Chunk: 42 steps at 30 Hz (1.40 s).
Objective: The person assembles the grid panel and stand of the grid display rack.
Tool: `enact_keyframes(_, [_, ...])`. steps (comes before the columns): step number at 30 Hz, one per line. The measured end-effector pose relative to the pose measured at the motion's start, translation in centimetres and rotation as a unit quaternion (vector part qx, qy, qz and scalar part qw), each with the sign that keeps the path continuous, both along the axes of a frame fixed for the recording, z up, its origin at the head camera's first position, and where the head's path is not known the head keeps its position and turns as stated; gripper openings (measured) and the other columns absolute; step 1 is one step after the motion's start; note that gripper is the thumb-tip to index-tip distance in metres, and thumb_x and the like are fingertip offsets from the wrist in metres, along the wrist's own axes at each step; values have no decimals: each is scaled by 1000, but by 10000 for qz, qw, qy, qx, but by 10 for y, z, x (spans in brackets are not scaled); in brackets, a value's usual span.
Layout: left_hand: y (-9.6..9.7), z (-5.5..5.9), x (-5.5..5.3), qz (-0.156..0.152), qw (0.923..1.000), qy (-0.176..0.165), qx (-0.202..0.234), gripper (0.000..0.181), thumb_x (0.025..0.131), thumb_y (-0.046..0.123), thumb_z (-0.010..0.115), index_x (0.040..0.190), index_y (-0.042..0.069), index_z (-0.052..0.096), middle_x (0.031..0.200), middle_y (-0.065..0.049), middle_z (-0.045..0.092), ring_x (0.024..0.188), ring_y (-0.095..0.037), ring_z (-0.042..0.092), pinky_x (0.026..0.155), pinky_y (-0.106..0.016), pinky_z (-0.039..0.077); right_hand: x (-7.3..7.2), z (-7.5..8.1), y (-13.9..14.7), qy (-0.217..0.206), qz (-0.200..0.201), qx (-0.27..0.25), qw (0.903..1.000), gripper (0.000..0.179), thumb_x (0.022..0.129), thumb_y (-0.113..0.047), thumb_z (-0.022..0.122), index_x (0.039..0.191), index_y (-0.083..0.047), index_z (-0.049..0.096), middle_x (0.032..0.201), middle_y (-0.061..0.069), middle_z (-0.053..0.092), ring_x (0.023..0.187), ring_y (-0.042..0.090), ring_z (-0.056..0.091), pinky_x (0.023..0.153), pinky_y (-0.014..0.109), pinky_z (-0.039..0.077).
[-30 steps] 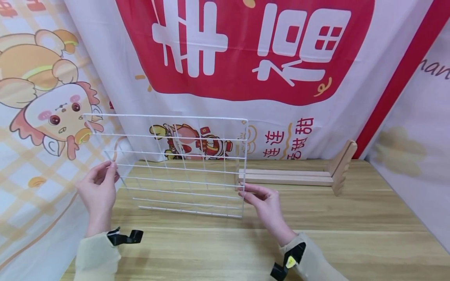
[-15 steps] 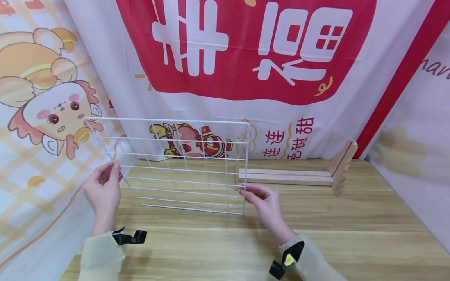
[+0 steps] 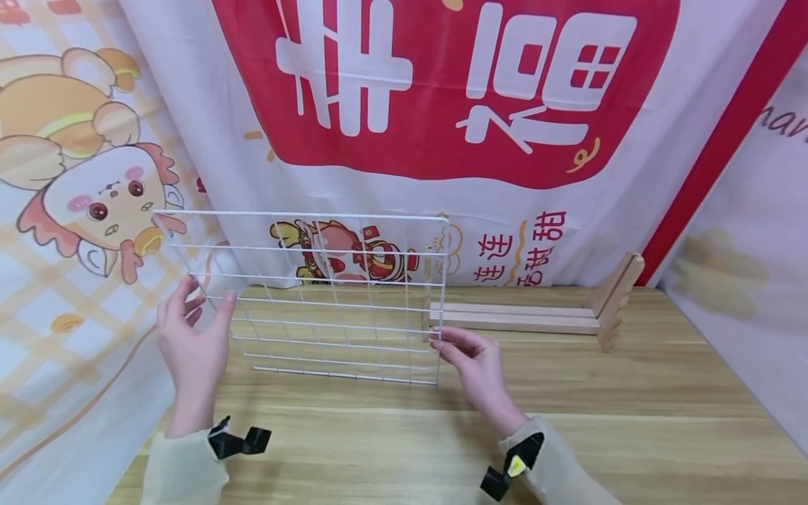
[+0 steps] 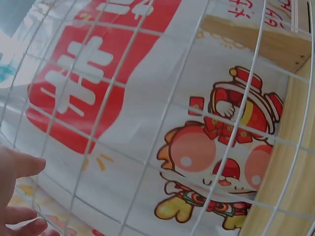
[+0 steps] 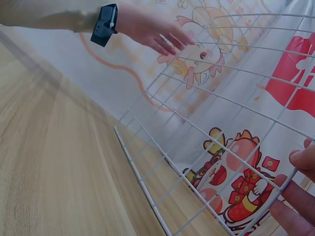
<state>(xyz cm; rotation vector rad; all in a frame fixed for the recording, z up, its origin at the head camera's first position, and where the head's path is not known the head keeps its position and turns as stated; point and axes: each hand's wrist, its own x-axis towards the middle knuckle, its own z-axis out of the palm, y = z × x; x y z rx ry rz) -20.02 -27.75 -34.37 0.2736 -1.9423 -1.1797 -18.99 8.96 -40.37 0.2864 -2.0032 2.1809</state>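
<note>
Through the head camera I see a white wire grid panel (image 3: 303, 303), held upright at a tilt over the wood-grain counter (image 3: 391, 435). The right hand (image 3: 473, 361) pinches its right edge between thumb and fingers. At its left edge, the left hand (image 3: 197, 344) is spread, thumb well apart from the fingers; I cannot tell whether the fingertips touch the wire. Behind the panel and reaching out to its right is a wooden stand (image 3: 517, 319) with a notched end piece. A white cloth with a big red patch (image 3: 435, 147) hangs behind the panel, and a checked cartoon cloth (image 3: 38, 308) to its left.

On my left wrist feed the panel's mesh crosses nearly the whole view, the left hand's loose fingers beside it at the lower left. A printed dragon (image 4: 216, 157) shows beyond the wires.

My right wrist feed has the right hand's fingers (image 5: 295, 196) closed around the near edge of the panel. Past its far edge, I see the left hand's fingers extended.
</note>
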Motion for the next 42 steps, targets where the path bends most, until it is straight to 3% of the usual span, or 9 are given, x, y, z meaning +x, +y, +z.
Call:
enact_keyframes(4, [10, 8, 9, -151, 9996, 219, -66, 61, 82, 28, 74, 136, 22, 48, 126, 0, 48, 109, -18, 49, 98, -26, 41, -1, 0, 1, -32, 11, -73, 10000, 23, 83, 7, 66, 105, 5, 65, 101, 20, 66, 93, 38, 64, 80, 36, 54])
enact_keyframes(8, [24, 16, 16, -476, 9973, 511, -223, 58, 81, 21, 76, 133, 18, 52, 122, -3, 52, 108, -18, 50, 98, -27, 42, -1, -1, 1, -18, 4, -27, 10000, 23, 82, 7, 66, 105, 3, 66, 101, 19, 67, 92, 37, 64, 80, 36, 54])
enact_keyframes(12, [33, 19, 20, -891, 9950, 379, -252, 52, 84, 19, 73, 132, 15, 53, 118, -9, 57, 107, -20, 53, 96, -28, 43, -1, -2, 1, 22, -1, -34, 10000, 24, 82, 8, 66, 106, 8, 64, 101, 21, 66, 92, 37, 64, 79, 35, 54])
enact_keyframes(20, [27, 17, 5, -1366, 9906, 93, 74, 38, 87, 26, 68, 123, 15, 62, 109, -8, 66, 95, -11, 63, 81, -17, 50, -2, -2, 1, 47, 39, 5, 10000, 25, 82, 7, 66, 107, 10, 63, 101, 20, 66, 92, 37, 64, 79, 35, 54])
enact_keyframes(27, [29, 22, -6, -1961, 9752, 26, 1028, 35, 85, 25, 68, 115, 6, 66, 105, -14, 67, 88, -21, 67, 74, -28, 54, -13, -20, 4, 217, 74, 103, 9997, 23, 83, 1, 68, 106, 0, 68, 101, 14, 68, 90, 31, 66, 79, 34, 55])
enact_keyframes(30, [30, 24, -9, -2007, 9706, 4, 1332, 34, 83, 22, 70, 111, 3, 68, 105, -14, 67, 87, -22, 67, 73, -29, 54, -16, -25, 4, 296, 29, 179, 9994, 22, 83, -3, 70, 105, -4, 69, 100, 11, 69, 89, 28, 66, 78, 34, 55])
enact_keyframes(36, [30, 26, -12, -1911, 9663, -118, 1721, 34, 78, 22, 75, 106, 3, 70, 101, -10, 69, 86, -20, 68, 72, -29, 55, -16, -26, 4, 267, -4, 231, 9994, 26, 83, -5, 70, 108, 2, 66, 100, 9, 69, 88, 26, 67, 78, 33, 55])
enact_keyframes(42, [27, 28, -15, -2125, 9587, 72, 1891, 34, 75, 18, 78, 102, -1, 70, 96, -11, 69, 81, -21, 68, 71, -29, 55, -12, -18, 4, 85, 112, 106, 9998, 23, 84, 0, 69, 106, -2, 68, 101, 13, 68, 88, 30, 67, 77, 37, 55])
